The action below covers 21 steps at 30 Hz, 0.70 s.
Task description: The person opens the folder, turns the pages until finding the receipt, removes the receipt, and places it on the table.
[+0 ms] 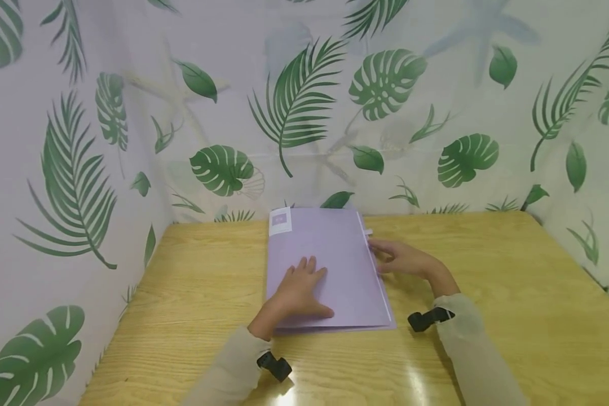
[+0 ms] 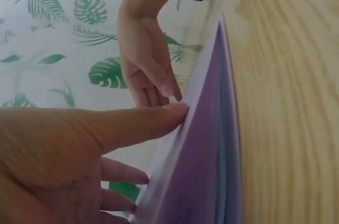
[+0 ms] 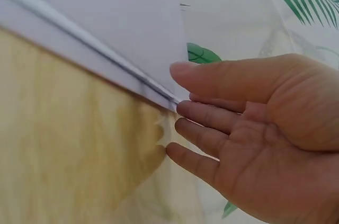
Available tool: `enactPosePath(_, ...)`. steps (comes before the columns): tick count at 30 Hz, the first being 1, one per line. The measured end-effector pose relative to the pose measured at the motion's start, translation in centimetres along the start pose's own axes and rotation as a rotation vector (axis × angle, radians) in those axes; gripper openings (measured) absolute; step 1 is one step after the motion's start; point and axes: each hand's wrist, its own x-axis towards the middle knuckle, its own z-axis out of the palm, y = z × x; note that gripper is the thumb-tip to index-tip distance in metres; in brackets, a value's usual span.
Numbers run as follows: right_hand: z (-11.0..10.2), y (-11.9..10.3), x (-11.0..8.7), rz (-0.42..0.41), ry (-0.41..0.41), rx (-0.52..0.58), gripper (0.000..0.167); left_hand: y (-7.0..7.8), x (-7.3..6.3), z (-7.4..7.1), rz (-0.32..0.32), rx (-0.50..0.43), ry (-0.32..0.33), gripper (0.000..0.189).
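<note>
Your folder (image 1: 346, 254) looks smooth, semi-matt plastic; tbl (image 1: 198, 293) = wood-grain w/ glossy sheen; your sleeves (image 1: 233, 363), matt cloth; wrist cams (image 1: 280, 369), plastic.

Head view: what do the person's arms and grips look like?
Long pale beige sleeves, with a small, blocky black device at each cuff. Left grip and right grip are bare, with no gloves or rings visible.

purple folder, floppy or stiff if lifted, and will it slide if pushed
The purple folder probably flexes slightly but keeps its shape, since its cover looks straight and thin. Its open near edge, seen in the left wrist view, suggests it may gape when lifted. Lying flat, it would likely slide rather than tip.
</note>
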Motion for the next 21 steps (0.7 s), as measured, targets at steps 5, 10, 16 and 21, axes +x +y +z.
enactPosePath(5, 0.4, -0.3, 0.2, 0.015, -0.041, -0.105, 0.078, 0.5, -0.2, 0.7, 0.003, 0.067, -0.024, 0.099)
enactPosePath(10, 0.8, -0.4, 0.2, -0.006, -0.046, -0.171, 0.079, 0.5, -0.4, 1.2, 0.003, 0.103, -0.031, 0.11)
enactPosePath(16, 1.0, 0.0, -0.2, 0.007, -0.03, -0.178, 0.078, 0.7, -0.5, 1.3, 0.016, 0.12, -0.043, 0.118)
enactPosePath(21, 0.8, 0.2, -0.4, -0.007, -0.04, -0.171, 0.08, 0.7, -0.5, 1.1, 0.026, 0.13, -0.031, 0.118)
